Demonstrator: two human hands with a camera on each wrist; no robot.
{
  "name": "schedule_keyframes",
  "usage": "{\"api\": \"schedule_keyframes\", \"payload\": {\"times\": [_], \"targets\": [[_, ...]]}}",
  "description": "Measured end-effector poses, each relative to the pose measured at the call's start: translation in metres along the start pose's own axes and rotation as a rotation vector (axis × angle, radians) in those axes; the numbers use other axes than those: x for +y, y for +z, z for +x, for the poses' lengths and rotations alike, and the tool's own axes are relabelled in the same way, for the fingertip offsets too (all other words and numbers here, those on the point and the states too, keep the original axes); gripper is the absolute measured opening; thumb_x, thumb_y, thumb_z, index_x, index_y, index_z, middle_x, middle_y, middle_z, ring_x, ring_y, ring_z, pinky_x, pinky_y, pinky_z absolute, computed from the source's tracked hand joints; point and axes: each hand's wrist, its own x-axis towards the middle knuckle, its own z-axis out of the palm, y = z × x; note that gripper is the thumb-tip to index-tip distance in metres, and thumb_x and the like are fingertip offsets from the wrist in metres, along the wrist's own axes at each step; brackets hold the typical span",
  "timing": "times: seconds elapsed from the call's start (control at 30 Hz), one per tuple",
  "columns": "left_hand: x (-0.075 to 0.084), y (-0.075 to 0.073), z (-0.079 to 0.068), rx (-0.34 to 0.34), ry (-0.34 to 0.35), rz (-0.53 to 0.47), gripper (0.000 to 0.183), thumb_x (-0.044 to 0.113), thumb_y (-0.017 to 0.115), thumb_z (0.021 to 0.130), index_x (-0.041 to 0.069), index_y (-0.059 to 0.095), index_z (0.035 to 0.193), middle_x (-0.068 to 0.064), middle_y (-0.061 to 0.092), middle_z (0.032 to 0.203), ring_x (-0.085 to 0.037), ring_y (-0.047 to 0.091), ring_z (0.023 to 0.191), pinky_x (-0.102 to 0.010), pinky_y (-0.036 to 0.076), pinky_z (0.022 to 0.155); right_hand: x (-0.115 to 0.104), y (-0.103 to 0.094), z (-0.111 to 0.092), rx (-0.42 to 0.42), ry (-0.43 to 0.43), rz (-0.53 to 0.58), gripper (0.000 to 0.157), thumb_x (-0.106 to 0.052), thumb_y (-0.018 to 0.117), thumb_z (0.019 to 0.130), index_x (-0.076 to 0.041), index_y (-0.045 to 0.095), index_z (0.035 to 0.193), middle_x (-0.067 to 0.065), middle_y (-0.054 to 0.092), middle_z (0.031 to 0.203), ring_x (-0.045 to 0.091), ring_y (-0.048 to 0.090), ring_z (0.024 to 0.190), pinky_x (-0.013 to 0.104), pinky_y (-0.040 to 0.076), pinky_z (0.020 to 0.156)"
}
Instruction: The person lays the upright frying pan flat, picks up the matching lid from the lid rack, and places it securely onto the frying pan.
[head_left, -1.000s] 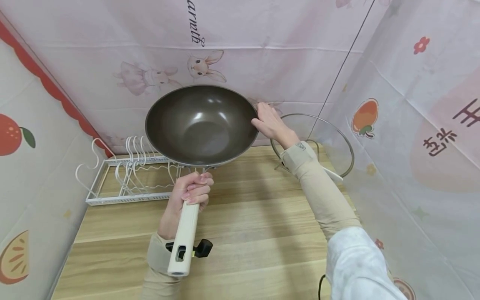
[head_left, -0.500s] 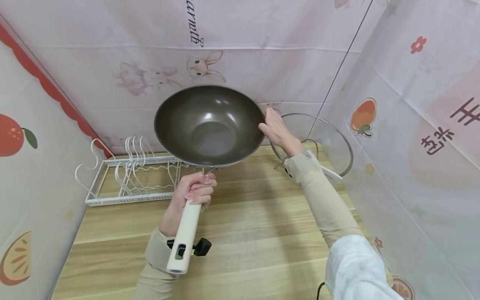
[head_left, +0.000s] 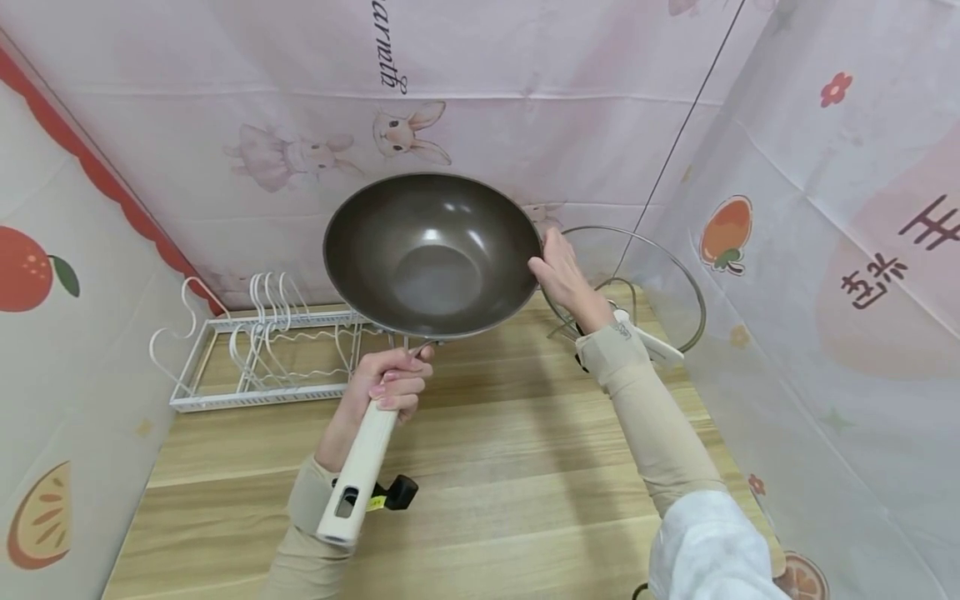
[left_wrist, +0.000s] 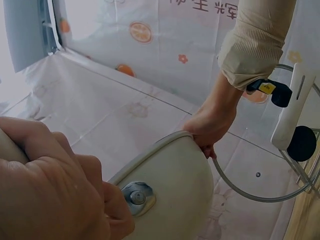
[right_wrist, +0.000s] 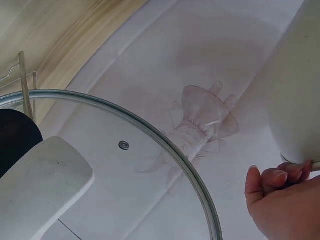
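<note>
A wok [head_left: 431, 250] with a dark brown inside and a cream outside [left_wrist: 175, 185] is held up above the table, its bowl facing me. My left hand [head_left: 388, 385] grips the cream handle [head_left: 360, 467] near the bowl. At the right edge, my right hand [head_left: 564, 279] holds the rim, thumb on the near side and fingers behind. The right wrist view shows the fingers of that hand [right_wrist: 285, 200] bent at the wok's edge. Nothing lies in the bowl. The palm of the left hand is hidden.
Behind the right forearm a glass lid [right_wrist: 197, 175] with a white handle [head_left: 660, 343] leans upright on a wire stand. A white wire dish rack [head_left: 258, 398] stands at the back left of the wooden table [head_left: 487, 475]. Printed sheets [head_left: 480, 125] enclose the back and sides.
The wok has shifted to the right, with the right hand moving along at its rim. Its handle end has swung a little left. Lid and rack have stayed put.
</note>
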Motion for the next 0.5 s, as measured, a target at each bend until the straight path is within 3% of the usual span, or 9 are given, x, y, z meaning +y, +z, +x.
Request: {"api": "schedule_keyframes", "payload": {"times": [0.3,0.5], "targets": [[0.002,-0.003,-0.002,-0.017,-0.059,0.016,0.012,-0.006,0.039,0.092,0.006,0.038,0.095,0.009,0.019,0.064,-0.002,0.020,0.043,-0.017,0.035,0.040,-0.001,-0.004,-0.015,0.078,-0.018,0.035,0.024,-0.018,0.043,0.073,-0.003,0.035,0.089,0.010,0.032,0.085,0.032,0.032,0.082,0.043,0.029,0.075],[0.006,-0.004,-0.003,-0.008,-0.078,0.058,0.011,-0.005,0.039,0.092,0.005,0.040,0.093,0.009,0.019,0.063,-0.002,0.021,0.043,-0.018,0.037,0.038,-0.001,-0.005,-0.028,0.132,0.015,0.100,0.023,-0.016,0.045,0.072,-0.004,0.036,0.090,0.010,0.033,0.085,0.031,0.033,0.082,0.043,0.030,0.075]]}}
